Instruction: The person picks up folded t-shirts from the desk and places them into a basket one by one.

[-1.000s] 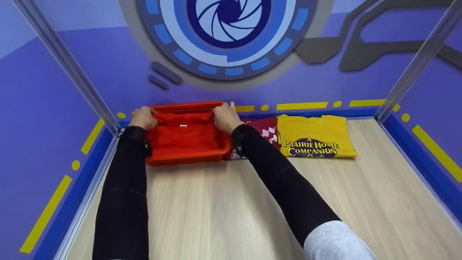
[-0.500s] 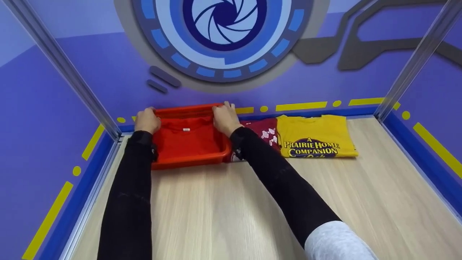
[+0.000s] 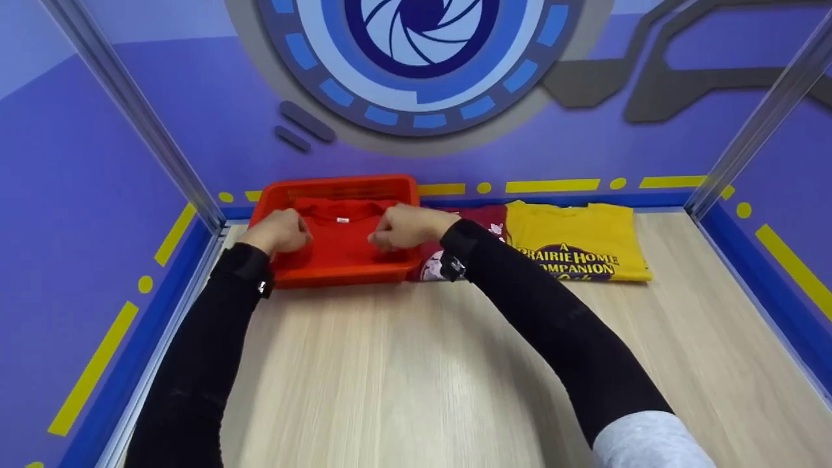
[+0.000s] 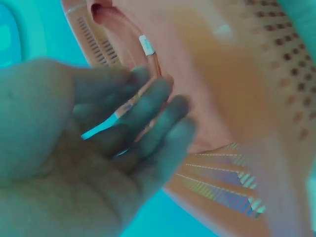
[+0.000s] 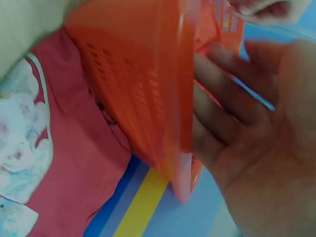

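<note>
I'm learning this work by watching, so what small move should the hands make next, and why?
I'd probably lift the left hand and the right hand clear of the red basket: the red shirt already lies inside it, and neither hand appears to grip the shirt or the basket.

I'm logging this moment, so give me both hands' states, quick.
Left hand: open, fingers loosely bent, holding nothing, at the red basket's left side.
Right hand: open, fingers loosely bent, holding nothing, at its right side.
</note>
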The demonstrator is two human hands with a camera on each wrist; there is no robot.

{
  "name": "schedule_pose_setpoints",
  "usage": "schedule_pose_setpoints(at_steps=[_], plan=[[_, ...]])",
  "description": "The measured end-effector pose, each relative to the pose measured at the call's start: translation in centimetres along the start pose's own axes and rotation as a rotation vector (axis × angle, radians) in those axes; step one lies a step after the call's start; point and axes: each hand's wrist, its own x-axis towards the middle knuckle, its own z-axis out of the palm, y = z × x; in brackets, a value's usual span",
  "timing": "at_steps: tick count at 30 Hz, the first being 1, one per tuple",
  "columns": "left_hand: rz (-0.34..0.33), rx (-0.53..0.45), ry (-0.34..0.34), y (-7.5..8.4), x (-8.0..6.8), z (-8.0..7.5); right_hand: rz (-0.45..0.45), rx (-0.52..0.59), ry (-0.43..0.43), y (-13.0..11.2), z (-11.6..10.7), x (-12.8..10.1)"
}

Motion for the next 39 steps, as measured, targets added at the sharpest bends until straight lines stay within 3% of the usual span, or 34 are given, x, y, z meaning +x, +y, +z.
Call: schedule_pose_setpoints(at_steps=[3, 8, 10, 12, 14, 17, 20, 21, 23, 26, 30, 35, 39], plan=[[-0.009, 0.029, -0.074, -0.2, -0.7, 0.7, 0.048, -0.086, -0.101, -0.7, 0.7, -0.4], [-0.071, 0.097, -0.166, -0.7, -1.4, 2.0, 0.203, -0.204, -0.220, -2.3, 2.4, -0.5], [-0.092, 0.115, -0.191, -0.6, -1.8, 2.4, 0.227, -0.205, -0.213, -2.7, 3.0, -0.4], [-0.079, 0.126, -0.168, -0.1, -2.5, 2.7, 0.173, -0.205, -0.141, -2.7, 3.6, -0.4], [-0.047, 0.104, -0.075, 0.7, -3.3, 3.1, 0.072, -0.201, -0.002, -2.5, 3.8, -0.8], [0.088, 0.070, 0.214, 2.7, -4.4, 4.1, -0.096, -0.204, 0.240, -1.9, 3.4, -2.2], [0.258, 0.028, 0.488, 5.6, -5.1, 5.3, -0.163, -0.172, 0.422, -1.1, 2.4, -4.6], [0.313, 0.021, 0.553, 6.7, -5.4, 5.8, -0.171, -0.162, 0.468, -0.7, 2.1, -5.5], [0.403, -0.007, 0.603, 8.9, -6.0, 7.1, -0.167, -0.147, 0.542, 0.0, 1.7, -7.3], [0.527, -0.036, 0.595, 12.1, -6.6, 9.2, -0.134, -0.112, 0.614, 1.8, 1.9, -9.9], [0.623, -0.055, 0.508, 15.3, -6.6, 11.8, -0.048, -0.115, 0.587, 4.8, 3.1, -13.2], [0.627, 0.011, 0.385, 17.9, -4.9, 14.9, 0.118, -0.123, 0.523, 8.8, 4.8, -16.8], [0.573, 0.122, 0.350, 19.8, -3.5, 17.0, 0.204, -0.085, 0.526, 11.2, 5.6, -18.9]])
